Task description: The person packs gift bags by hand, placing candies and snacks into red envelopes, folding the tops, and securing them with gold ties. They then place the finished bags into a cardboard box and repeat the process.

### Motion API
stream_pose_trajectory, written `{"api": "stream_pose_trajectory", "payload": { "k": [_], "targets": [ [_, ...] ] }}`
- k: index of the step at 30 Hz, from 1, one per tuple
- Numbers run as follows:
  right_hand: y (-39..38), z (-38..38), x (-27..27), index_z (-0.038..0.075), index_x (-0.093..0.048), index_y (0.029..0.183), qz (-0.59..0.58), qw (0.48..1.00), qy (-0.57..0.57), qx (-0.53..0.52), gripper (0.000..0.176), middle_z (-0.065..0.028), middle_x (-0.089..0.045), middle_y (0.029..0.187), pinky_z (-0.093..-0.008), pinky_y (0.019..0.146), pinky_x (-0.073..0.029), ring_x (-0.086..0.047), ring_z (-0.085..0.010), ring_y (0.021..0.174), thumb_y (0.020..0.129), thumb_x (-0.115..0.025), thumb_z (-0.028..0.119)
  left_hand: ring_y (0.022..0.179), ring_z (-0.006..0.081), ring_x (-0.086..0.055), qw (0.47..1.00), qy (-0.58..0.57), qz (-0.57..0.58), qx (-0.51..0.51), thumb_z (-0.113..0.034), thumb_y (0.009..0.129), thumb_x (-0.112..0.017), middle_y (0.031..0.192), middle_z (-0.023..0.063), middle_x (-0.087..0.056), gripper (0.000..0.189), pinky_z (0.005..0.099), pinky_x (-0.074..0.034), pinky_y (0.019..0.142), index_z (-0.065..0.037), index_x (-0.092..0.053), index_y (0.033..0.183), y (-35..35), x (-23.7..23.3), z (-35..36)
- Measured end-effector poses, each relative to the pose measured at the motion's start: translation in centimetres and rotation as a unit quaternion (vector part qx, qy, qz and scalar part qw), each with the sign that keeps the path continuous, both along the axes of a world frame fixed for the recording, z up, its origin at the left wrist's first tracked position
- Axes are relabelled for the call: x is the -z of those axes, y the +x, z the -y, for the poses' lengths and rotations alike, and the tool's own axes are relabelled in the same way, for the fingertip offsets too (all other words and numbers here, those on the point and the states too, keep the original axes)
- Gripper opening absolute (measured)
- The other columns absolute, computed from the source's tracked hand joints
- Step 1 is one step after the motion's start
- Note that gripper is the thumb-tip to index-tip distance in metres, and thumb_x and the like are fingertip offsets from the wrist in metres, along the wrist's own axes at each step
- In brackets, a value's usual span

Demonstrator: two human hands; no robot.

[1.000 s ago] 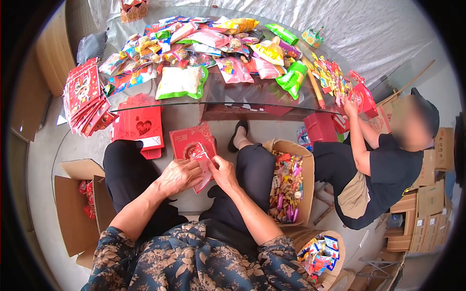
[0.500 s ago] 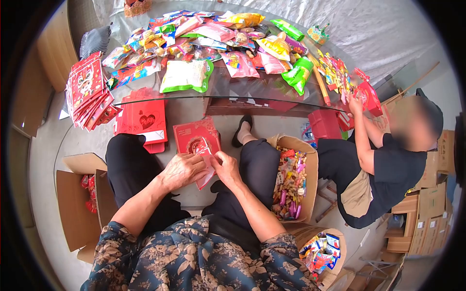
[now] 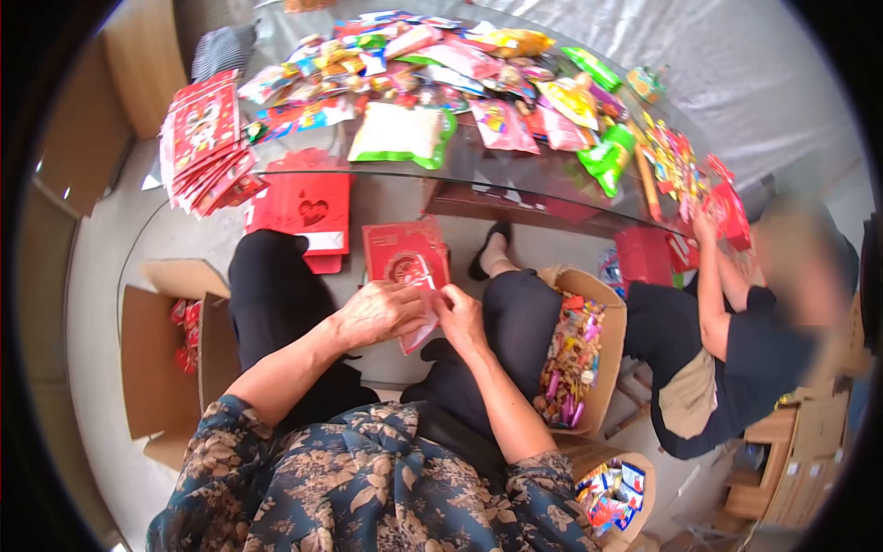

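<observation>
Between my legs, my left hand and my right hand are both closed on a small red-and-clear plastic packet. My fingertips pinch it near its upper part, and its lower end hangs pointed beneath them. What lies inside the packet is too blurred to make out. Just beyond my hands is a red gift box with a round gold design, its near part covered by the packet and fingers. A red gift bag with a dark heart stands to the left of it.
A glass table carries many snack bags, sweets and a stack of red printed bags. Open cartons stand at my left and right, the right one full of wrapped sweets. Another person sits at right, hands by a red box.
The whole view has swung, so the scene sits further right. My hands keep hold of the packet, with only slight finger movement. The other person's hands remain by the red box.
</observation>
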State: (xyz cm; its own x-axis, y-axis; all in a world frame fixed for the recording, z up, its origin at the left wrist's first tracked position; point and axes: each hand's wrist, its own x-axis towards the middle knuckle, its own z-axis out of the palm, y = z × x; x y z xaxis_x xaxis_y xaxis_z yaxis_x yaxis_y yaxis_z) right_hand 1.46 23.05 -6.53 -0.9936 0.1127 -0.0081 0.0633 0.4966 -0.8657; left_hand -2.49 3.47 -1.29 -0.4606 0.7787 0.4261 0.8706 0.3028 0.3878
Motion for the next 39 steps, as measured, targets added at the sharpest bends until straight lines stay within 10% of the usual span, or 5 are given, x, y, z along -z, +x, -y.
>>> {"api": "stream_pose_trajectory", "payload": {
  "k": [21, 26, 39],
  "targets": [
    [-0.4, 0.4, 0.0, -0.002, -0.058, 0.082, 0.005, 0.999, 0.042, -0.009, 0.028, -0.0113, -0.054, 0.064, -0.0337, 0.058, -0.045, -0.047, -0.0099, 0.062, 0.094, -0.063, 0.023, 0.075, 0.0259, -0.061, 0.999, 0.028, -0.018, 0.007, -0.024, 0.081, -0.067, 0.079, 0.0087, -0.055, 0.022, 0.0399, -0.051, 0.068, -0.005, -0.056, 0.082, 0.1, 2.3, 0.7],
    [-0.3, 0.2, 0.2, 0.004, -0.068, 0.095, 0.005, 0.998, 0.056, -0.014, 0.014, -0.0221, -0.067, 0.081, -0.0407, 0.067, -0.052, -0.07, -0.0336, 0.076, 0.087, -0.063, 0.015, 0.082, 0.0255, -0.063, 0.998, -0.054, -0.018, 0.025, -0.028, 0.082, -0.065, 0.086, 0.0071, -0.058, 0.02, 0.0395, -0.053, 0.074, -0.01, -0.06, 0.089, -0.1, 1.7, 0.9],
    [-0.4, -0.4, 1.6, 0.004, -0.066, 0.09, 0.014, 0.999, 0.041, -0.013, 0.02, -0.0206, -0.068, 0.08, -0.0413, 0.068, -0.052, -0.069, -0.0361, 0.077, 0.087, -0.066, 0.024, 0.075, 0.0265, -0.061, 0.998, -0.047, -0.041, 0.019, -0.025, 0.083, -0.066, 0.079, 0.0071, -0.056, 0.018, 0.039, -0.051, 0.067, -0.008, -0.061, 0.08, -0.1, 2.1, 0.8]
  ]
}}
